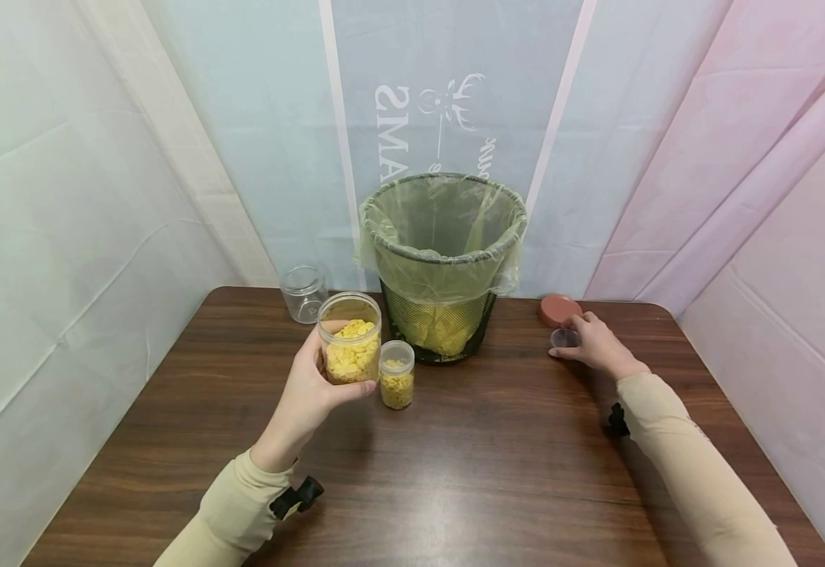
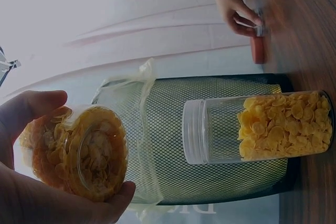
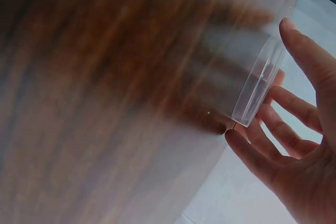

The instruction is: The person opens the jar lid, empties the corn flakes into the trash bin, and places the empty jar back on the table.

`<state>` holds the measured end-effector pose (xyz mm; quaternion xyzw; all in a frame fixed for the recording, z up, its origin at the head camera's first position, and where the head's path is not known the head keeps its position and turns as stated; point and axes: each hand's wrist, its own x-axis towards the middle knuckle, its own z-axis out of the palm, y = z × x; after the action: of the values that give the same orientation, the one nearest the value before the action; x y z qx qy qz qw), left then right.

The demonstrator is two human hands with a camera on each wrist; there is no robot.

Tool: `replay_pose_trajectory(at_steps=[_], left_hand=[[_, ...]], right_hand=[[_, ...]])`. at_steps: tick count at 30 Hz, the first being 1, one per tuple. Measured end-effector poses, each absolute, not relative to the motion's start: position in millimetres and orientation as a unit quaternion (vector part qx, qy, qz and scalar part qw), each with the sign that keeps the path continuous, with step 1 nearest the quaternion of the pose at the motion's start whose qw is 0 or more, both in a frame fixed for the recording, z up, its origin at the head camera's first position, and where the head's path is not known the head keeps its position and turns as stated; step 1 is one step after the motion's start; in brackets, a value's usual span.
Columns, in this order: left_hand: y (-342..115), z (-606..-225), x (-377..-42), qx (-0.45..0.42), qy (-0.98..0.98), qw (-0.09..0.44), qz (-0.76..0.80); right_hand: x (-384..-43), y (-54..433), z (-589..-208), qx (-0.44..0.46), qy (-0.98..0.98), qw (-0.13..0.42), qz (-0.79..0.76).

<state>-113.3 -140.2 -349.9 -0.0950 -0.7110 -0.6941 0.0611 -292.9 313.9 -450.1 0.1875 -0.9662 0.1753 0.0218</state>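
My left hand grips a clear jar of yellow flakes, thumb and fingers round its sides. Its top has no lid in the head view, and the left wrist view looks at its base, packed with flakes. At the right of the table, my right hand is spread round a clear lid lying on the wood. A small gap shows between the thumb and the lid; the other fingers are beside and behind it. A smaller lidded jar, part filled with flakes, stands upright near the held jar.
A black mesh bin with a yellowish liner stands at the table's back, with yellow showing through its lower mesh. An uncovered clear jar is left of it. A reddish lid lies just beyond my right hand. Curtains surround the table.
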Motion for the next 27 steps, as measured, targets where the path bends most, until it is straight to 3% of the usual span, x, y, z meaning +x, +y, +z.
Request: replay_pose_trajectory(at_steps=[5,13,27], left_hand=[[-141,-349,-114,-0.091,-0.710,0.063,-0.695],[-143,-345,-118,-0.083,-0.706,0.073,-0.700],[-143,-332,-127,-0.084,-0.696,0.109,-0.705]], right_hand=[[-290,311,-442,0.186,-0.968,0.027,0.166],[-286,300,-421,0.191,-0.962,0.099,0.171],[-274,266,-370,0.206,-0.949,0.148,0.186]])
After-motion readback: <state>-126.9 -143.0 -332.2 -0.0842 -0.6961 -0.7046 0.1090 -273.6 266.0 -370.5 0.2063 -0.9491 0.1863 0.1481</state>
